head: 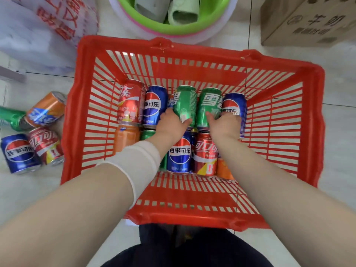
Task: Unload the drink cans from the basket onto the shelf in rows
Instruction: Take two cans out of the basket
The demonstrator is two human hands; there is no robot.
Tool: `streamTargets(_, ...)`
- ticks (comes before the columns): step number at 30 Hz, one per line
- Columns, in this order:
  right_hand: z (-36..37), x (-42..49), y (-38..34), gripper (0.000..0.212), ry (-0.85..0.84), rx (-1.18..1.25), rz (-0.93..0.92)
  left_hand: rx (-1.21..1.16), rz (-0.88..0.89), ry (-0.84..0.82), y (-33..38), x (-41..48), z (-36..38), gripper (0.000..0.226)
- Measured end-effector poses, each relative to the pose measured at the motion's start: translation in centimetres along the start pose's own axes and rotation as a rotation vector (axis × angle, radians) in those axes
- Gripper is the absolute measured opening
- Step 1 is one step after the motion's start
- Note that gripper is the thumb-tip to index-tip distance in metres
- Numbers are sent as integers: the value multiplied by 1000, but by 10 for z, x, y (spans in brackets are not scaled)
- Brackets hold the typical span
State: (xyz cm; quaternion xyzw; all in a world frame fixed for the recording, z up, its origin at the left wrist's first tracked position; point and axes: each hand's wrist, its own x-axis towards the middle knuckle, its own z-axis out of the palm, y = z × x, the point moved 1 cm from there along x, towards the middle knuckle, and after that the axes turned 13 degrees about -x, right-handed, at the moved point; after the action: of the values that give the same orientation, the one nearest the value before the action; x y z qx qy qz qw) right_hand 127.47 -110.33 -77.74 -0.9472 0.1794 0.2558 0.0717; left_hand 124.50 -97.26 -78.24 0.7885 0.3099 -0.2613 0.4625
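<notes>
Left hand [170, 125] is gripping a green Sprite can [185, 104] lying in the red basket [192, 60]; right hand [225, 126] is curling round the blue Pepsi can [234, 105] 2 along. I am judging this the pick-up step, with many cans waiting. Next I am needing a straight lift clear of the neighbouring cans.

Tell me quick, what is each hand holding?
Left hand: closed round a green can.
Right hand: closed, apparently on a blue can, though not certain.
</notes>
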Motion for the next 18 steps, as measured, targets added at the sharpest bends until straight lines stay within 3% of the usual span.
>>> streamTargets(6, 0, -4, -6, 57, 67, 49, 59, 92, -63, -37, 8, -1, 6, 78)
streamTargets(10, -2, -12, -6, 47, 55, 140, 20, -64, -98, 17, 11, -1, 7, 82)
streamTargets(14, -6, -5, -6, 48, 17, 51, -11, -188, -118, 35, 9, 1, 5, 82)
streamTargets(18, -13, -1, -7, 47, -28, 55, 3, -131, -111, -2, 13, 2, -7, 64)
